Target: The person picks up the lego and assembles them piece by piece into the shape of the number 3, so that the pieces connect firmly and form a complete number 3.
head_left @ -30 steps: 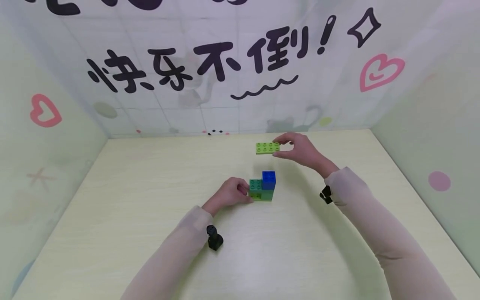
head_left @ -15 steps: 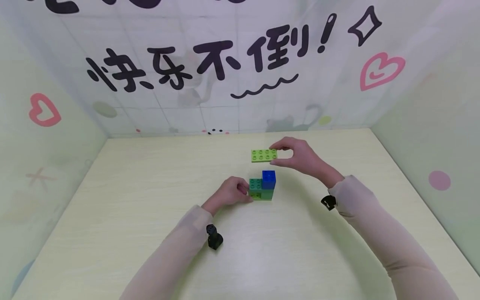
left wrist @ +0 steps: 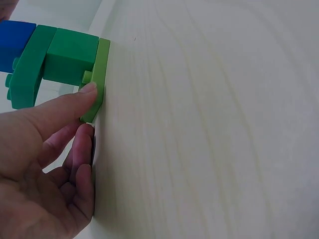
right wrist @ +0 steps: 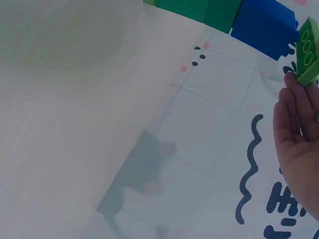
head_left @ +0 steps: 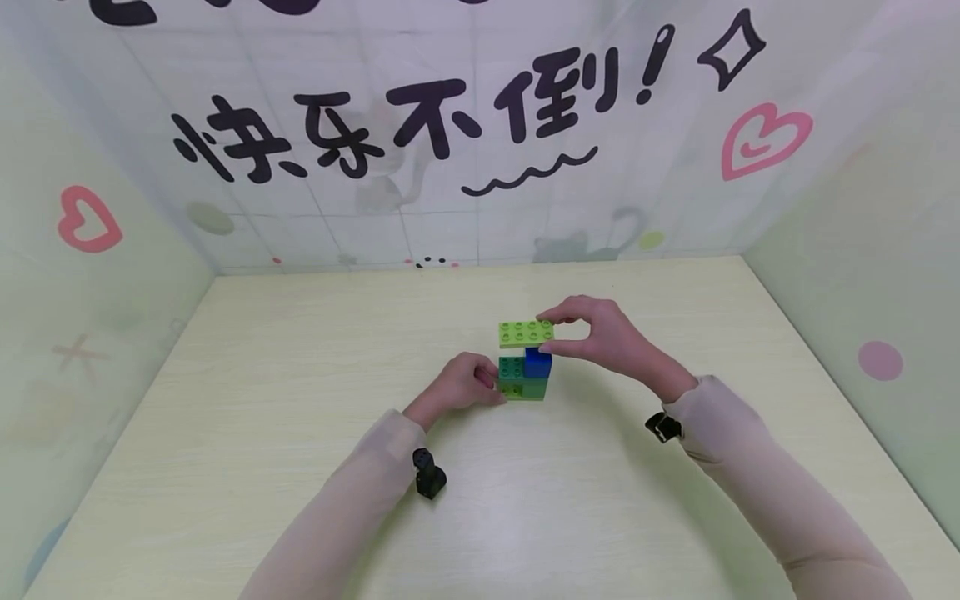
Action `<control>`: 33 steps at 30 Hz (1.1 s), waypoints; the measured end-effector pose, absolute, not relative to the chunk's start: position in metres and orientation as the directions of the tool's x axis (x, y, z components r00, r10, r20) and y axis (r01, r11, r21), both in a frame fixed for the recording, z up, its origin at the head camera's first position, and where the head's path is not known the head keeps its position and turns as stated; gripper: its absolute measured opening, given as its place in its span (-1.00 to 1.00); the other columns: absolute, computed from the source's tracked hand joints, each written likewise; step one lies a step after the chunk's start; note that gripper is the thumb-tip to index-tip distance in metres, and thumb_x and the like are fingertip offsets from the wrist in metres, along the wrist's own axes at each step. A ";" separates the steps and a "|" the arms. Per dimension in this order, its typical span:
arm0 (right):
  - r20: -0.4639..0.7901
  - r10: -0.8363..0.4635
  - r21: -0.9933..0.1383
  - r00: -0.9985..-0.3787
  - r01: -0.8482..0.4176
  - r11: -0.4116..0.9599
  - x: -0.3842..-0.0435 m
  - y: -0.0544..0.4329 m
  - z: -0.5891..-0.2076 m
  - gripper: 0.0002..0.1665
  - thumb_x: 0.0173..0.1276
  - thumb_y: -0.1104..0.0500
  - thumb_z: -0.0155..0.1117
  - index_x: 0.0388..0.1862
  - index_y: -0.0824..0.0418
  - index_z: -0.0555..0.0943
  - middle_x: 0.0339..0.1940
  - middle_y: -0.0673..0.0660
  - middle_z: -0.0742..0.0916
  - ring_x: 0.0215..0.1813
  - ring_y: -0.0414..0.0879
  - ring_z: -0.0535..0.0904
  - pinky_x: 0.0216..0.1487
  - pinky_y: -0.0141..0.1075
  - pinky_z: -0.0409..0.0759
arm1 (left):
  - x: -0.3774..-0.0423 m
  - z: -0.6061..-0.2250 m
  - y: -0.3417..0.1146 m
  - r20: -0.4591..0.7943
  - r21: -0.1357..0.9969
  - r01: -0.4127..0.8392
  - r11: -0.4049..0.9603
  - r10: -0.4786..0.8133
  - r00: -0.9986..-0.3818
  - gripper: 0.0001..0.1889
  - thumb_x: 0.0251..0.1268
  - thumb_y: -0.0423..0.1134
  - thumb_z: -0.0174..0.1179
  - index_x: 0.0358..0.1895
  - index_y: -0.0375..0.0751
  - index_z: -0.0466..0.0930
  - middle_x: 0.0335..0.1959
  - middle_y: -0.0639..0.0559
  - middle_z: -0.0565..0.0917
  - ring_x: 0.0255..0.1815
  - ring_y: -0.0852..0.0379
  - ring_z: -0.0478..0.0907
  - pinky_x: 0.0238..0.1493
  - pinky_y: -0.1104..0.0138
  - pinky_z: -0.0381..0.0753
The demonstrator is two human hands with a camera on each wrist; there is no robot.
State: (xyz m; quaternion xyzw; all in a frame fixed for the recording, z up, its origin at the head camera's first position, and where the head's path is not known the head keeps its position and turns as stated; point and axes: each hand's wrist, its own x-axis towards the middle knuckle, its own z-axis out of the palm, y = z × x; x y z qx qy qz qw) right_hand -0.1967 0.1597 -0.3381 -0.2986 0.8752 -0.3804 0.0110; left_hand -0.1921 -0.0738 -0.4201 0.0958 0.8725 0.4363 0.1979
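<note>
A small building-block stack stands on the table: a lime-green base plate (left wrist: 102, 64), a green brick (left wrist: 73, 56), a dark green plate (head_left: 511, 367) that overhangs on the left, and a blue brick (head_left: 537, 364) on its right end. My left hand (head_left: 457, 382) pinches the left end of the base plate, thumb on top beside a stud. Above the stack my right hand (head_left: 606, 337) holds a flat lime-green block (head_left: 519, 334) by its right end, between thumb and fingers. The right wrist view shows its hollow underside over the blue brick's studs, with a small gap.
The pale wooden table (head_left: 300, 350) spreads out around both arms. Behind it hangs a white printed backdrop (head_left: 360, 225), and side panels (head_left: 862, 275) enclose the table left and right. A black wrist camera (head_left: 430, 479) sits on the left sleeve.
My right hand has brought the flat lime-green block down and toward me, from behind the stack to just above the blue brick. The left hand and the stack have stayed put.
</note>
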 end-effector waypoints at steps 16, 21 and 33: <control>0.249 -0.512 -0.664 -0.822 -0.530 0.528 -0.186 0.159 -0.351 -0.51 0.07 0.06 0.43 -0.01 0.18 0.61 -0.15 0.03 0.65 -0.06 -0.07 0.51 -0.07 -0.12 0.45 | -0.192 -0.422 -0.075 -0.269 0.796 -0.013 0.606 0.334 -0.903 -0.70 -0.11 -0.34 0.43 -0.24 -0.29 0.59 -0.43 0.01 0.57 -0.38 0.12 0.46 -0.32 0.35 0.43; 0.261 -0.511 -0.671 -0.819 -0.534 0.513 -0.185 0.157 -0.355 -0.51 0.07 0.06 0.43 -0.01 0.19 0.61 -0.16 0.02 0.64 -0.06 -0.06 0.51 -0.07 -0.10 0.45 | -0.193 -0.422 -0.074 -0.261 0.796 -0.004 0.606 0.337 -0.905 -0.69 -0.13 -0.35 0.43 -0.24 -0.30 0.59 -0.44 0.01 0.57 -0.38 0.13 0.47 -0.32 0.36 0.43; 0.277 -0.508 -0.682 -0.816 -0.539 0.494 -0.186 0.157 -0.362 -0.52 0.05 0.06 0.44 -0.02 0.16 0.62 -0.17 0.01 0.65 -0.06 -0.07 0.51 -0.07 -0.07 0.45 | -0.192 -0.419 -0.075 -0.247 0.798 0.016 0.603 0.351 -0.903 -0.67 -0.11 -0.36 0.42 -0.21 -0.34 0.59 -0.42 0.00 0.58 -0.38 0.13 0.47 -0.31 0.35 0.45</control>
